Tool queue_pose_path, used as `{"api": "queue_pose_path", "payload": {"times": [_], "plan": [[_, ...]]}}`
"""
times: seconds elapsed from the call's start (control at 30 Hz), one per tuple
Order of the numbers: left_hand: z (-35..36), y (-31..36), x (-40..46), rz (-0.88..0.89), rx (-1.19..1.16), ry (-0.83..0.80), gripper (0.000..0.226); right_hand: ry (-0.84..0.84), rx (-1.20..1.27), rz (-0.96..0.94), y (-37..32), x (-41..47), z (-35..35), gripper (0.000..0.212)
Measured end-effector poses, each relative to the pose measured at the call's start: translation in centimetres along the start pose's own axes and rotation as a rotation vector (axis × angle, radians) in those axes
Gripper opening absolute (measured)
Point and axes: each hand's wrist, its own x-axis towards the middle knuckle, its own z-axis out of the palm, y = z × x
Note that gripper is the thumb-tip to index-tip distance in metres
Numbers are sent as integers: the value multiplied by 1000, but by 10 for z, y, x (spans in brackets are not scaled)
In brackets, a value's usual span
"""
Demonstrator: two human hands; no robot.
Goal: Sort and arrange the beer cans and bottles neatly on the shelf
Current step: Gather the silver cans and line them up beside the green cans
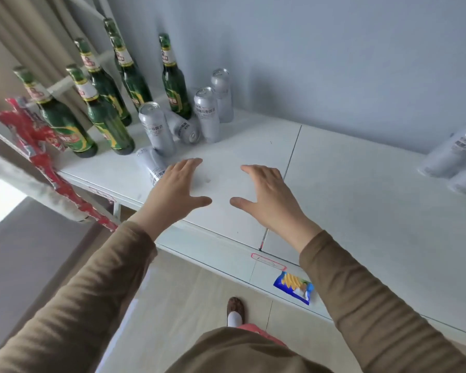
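Several green beer bottles [106, 122] stand upright at the back left of the white shelf [347, 184]. Beside them, three silver cans [158, 129] stand upright, one can [184, 127] lies on its side between them, and another can [150, 164] lies near the front. Two more silver cans [452, 154] sit at the far right. My left hand [176, 188] hovers over the shelf with fingers spread, just right of the front lying can. My right hand [267, 195] is spread the same way, holding nothing.
A red snack packet [38, 141] hangs on a white rack frame at the left. A blue snack bag [293, 288] lies on a lower shelf under the front edge. The grey wall closes the back. My foot [235, 310] stands on the tiled floor.
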Motion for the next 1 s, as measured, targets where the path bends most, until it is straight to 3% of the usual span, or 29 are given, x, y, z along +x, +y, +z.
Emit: {"api": "queue_pose_path", "payload": {"times": [0.27,0.47,0.6,0.8,1.0], "plan": [[-37,-101,37,-157,69,-4,92,-127,104,-28,-48,84,72,79],[-50,-158,77,-185,-3,31,96,-215,125,73,-80,125,115,86],[-54,-188,120,-125,-113,73,100,-239,94,164,-98,147,141,91],[-60,-206,170,31,-213,3,104,-190,28,352,-123,159,178,96],[-55,-204,195,189,-358,-20,84,-196,74,479,-130,156,185,80]]}}
